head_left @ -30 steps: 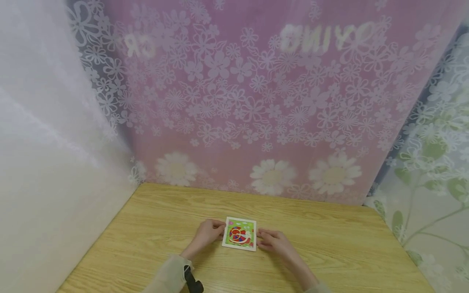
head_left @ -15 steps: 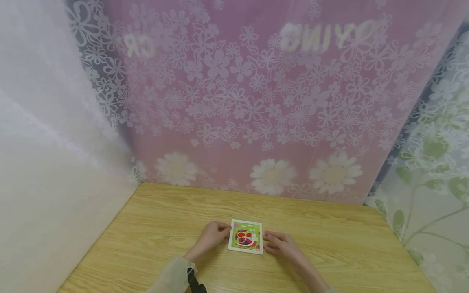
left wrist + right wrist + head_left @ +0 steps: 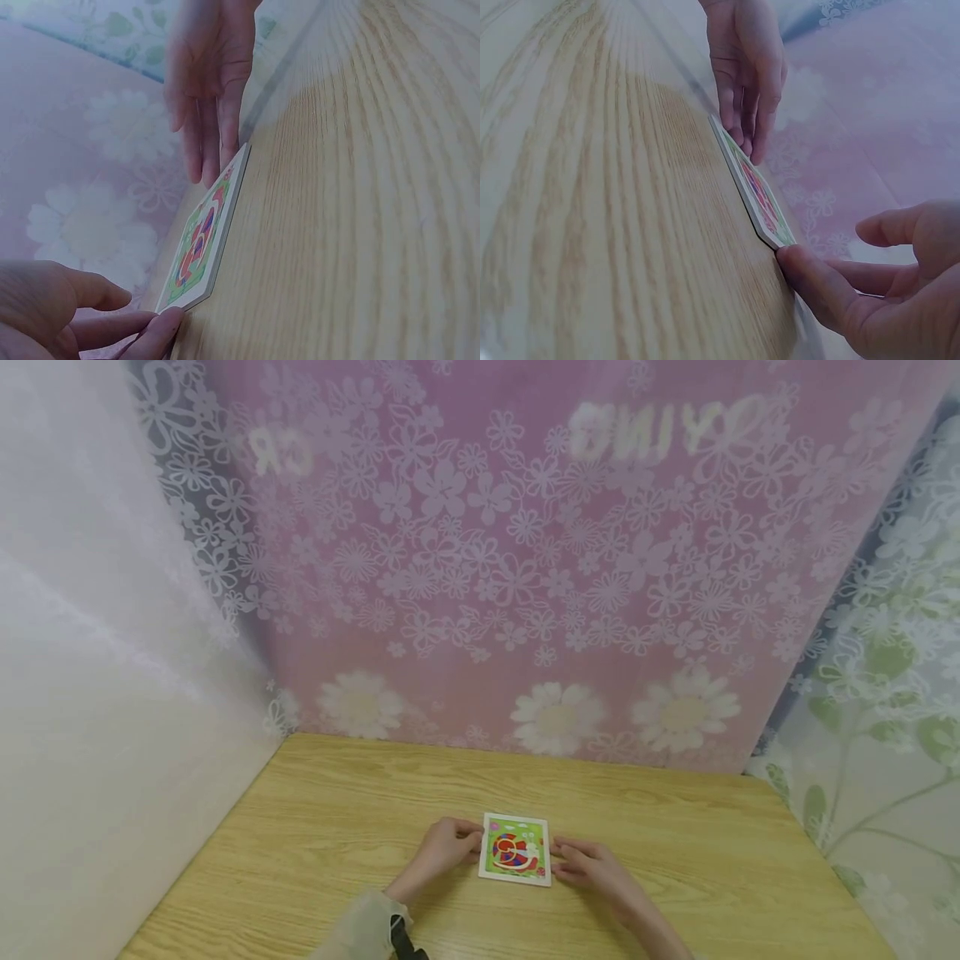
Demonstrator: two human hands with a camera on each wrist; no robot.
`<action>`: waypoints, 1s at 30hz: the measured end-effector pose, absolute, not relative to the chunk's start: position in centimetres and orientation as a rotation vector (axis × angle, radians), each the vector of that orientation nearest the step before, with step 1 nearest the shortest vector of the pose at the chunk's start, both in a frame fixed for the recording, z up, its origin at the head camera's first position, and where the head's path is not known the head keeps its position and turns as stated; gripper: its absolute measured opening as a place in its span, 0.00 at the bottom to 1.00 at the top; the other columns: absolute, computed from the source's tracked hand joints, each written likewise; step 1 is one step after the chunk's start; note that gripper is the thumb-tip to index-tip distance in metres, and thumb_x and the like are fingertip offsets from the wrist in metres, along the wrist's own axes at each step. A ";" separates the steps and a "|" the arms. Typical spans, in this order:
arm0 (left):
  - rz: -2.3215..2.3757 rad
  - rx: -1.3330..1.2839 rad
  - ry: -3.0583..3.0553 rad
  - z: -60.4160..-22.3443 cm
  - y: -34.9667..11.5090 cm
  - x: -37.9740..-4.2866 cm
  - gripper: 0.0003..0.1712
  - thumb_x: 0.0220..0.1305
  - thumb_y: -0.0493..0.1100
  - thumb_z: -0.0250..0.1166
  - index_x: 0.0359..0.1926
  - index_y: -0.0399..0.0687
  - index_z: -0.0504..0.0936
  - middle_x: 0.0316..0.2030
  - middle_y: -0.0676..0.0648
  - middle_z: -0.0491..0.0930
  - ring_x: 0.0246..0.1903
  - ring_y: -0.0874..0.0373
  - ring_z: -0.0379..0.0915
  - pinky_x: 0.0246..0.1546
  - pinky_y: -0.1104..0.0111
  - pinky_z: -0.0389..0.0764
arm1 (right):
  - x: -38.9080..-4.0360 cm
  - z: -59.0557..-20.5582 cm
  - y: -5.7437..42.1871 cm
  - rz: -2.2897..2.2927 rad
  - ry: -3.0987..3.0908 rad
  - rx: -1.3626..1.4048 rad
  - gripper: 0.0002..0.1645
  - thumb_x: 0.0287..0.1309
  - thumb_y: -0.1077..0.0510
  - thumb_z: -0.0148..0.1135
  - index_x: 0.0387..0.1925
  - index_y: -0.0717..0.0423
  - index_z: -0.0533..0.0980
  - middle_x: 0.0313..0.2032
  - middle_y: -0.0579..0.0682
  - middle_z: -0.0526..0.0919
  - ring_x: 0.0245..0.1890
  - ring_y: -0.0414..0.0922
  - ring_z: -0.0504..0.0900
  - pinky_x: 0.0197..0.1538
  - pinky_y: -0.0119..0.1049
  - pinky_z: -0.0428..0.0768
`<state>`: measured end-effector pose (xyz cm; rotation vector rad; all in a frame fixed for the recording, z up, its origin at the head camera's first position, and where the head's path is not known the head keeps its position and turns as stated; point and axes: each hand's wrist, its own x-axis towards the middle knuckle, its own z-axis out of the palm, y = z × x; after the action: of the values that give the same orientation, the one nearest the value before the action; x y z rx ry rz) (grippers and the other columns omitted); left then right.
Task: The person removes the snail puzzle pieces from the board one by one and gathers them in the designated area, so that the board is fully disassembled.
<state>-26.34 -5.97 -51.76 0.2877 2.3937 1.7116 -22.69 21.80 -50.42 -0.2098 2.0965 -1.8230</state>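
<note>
A square, white-framed snail picture puzzle (image 3: 514, 850) lies flat on the wooden table, its snail red and blue on a green ground. My left hand (image 3: 442, 847) touches its left edge with the fingertips. At the opposite edge, my right hand (image 3: 596, 868) has its fingers reaching to the frame. The left wrist view has the puzzle (image 3: 199, 240) low and edge-on, a left fingertip (image 3: 171, 319) at its near corner. In the right wrist view a right fingertip (image 3: 789, 255) presses the frame's corner while another finger stays raised off it.
The wooden table (image 3: 360, 793) reaches back to a pink flowered curtain (image 3: 480, 568). A white curtain (image 3: 112, 693) hangs along the left side and a leaf-patterned one (image 3: 885, 777) along the right. A black strap (image 3: 401, 935) is on the left wrist.
The puzzle has slid to the right and slightly nearer to me. Both hands have travelled along with it, staying at its two sides.
</note>
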 end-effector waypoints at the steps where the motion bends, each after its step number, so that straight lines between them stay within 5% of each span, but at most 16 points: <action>1: 1.706 0.291 2.399 -51.8 -5.9 -26.3 0.15 0.72 0.35 0.60 0.51 0.26 0.83 0.37 0.39 0.86 0.35 0.52 0.87 0.35 0.68 0.87 | -22.6 -50.4 21.9 -1.821 2.097 -0.207 0.35 0.79 0.57 0.46 0.67 0.87 0.55 0.64 0.78 0.69 0.57 0.59 0.82 0.56 0.39 0.82; 30: 1.699 0.306 2.298 -51.5 -5.2 -24.3 0.15 0.71 0.35 0.61 0.52 0.28 0.83 0.37 0.41 0.85 0.36 0.49 0.87 0.36 0.66 0.87 | -20.4 -50.4 23.8 -1.766 2.105 -0.182 0.39 0.78 0.52 0.49 0.68 0.85 0.56 0.65 0.75 0.70 0.56 0.56 0.83 0.56 0.38 0.82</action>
<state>-24.33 -5.19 -51.48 0.3060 2.2978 1.6993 -20.40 23.77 -50.36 -0.1823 2.1053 -1.7664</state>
